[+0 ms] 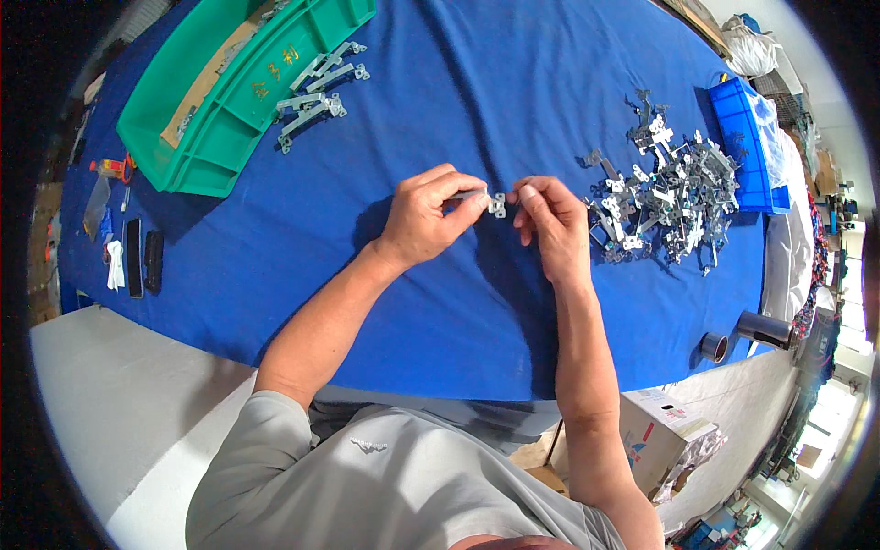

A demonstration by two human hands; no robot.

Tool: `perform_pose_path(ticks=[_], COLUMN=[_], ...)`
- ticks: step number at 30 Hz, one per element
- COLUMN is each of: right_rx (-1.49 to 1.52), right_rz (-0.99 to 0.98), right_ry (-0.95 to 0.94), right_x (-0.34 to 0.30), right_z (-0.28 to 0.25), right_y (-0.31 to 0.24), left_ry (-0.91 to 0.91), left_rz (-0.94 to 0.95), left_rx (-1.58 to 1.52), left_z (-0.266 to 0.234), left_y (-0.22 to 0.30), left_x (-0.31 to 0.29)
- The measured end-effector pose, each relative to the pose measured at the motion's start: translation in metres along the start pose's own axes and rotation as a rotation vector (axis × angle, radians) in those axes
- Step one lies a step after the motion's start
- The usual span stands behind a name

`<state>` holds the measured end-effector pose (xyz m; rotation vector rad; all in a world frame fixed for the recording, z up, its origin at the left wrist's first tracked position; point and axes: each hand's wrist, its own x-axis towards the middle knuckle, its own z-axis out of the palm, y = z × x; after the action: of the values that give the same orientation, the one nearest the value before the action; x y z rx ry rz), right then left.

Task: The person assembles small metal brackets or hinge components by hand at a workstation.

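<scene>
Over the middle of the blue cloth, my left hand (433, 213) is closed in a pinch on a small silvery metal bracket (497, 205). The bracket's flanged end with holes sticks out to the right of the thumb and forefinger; the rest is hidden in the grip. Just right of that end is my right hand (554, 220), its thumb and forefinger pressed together. Whatever they hold, if anything, is too small to make out. To the right lies a loose heap of similar metal brackets (674, 197). Several more brackets (316, 103) lie in a group at the upper left.
A green plastic bin (215, 151) stands at the far left, with a blue bin (747, 147) beyond the heap. Scissors, a black case (135, 257) and small items lie along the left edge. A dark metal cylinder (765, 330) is near the right edge; a cardboard box (655, 435) stands below.
</scene>
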<state>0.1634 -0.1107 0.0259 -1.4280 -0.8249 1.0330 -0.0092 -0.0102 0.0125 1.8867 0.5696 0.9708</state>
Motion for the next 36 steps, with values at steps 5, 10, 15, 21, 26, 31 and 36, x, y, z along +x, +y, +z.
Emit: perform_pose_path(ticks=[5,10,15,21,26,31,36], right_rx=[-0.136,-0.204,-0.188,-0.199,-0.163,0.07,-0.014], right_rz=[0.149,0.134,0.084,0.064,0.045,0.078,0.006], right_ry=[-0.111,-0.13,-0.121,-0.125,-0.136,-0.121,-0.147], right_x=[-0.002,-0.001,-0.001,-0.002,0.0,0.0,0.002], right_z=[0.004,0.002,0.002,0.003,0.001,0.003,0.003], right_y=[-0.004,-0.001,0.005,0.005,0.01,0.003,0.01], left_ry=[0.082,0.061,0.042,0.015,0.001,-0.037,-0.084], left_rz=[-0.011,-0.02,-0.055,-0.063,-0.039,-0.053,0.017], left_rx=[-0.005,-0.01,-0.015,-0.035,-0.04,-0.025,0.029], left_z=[-0.002,-0.002,-0.002,-0.002,-0.001,-0.001,0.0], left_y=[-0.003,-0.002,0.0,-0.001,-0.002,-0.001,-0.004], left_x=[0.0,0.001,0.001,0.0,0.0,0.001,0.0])
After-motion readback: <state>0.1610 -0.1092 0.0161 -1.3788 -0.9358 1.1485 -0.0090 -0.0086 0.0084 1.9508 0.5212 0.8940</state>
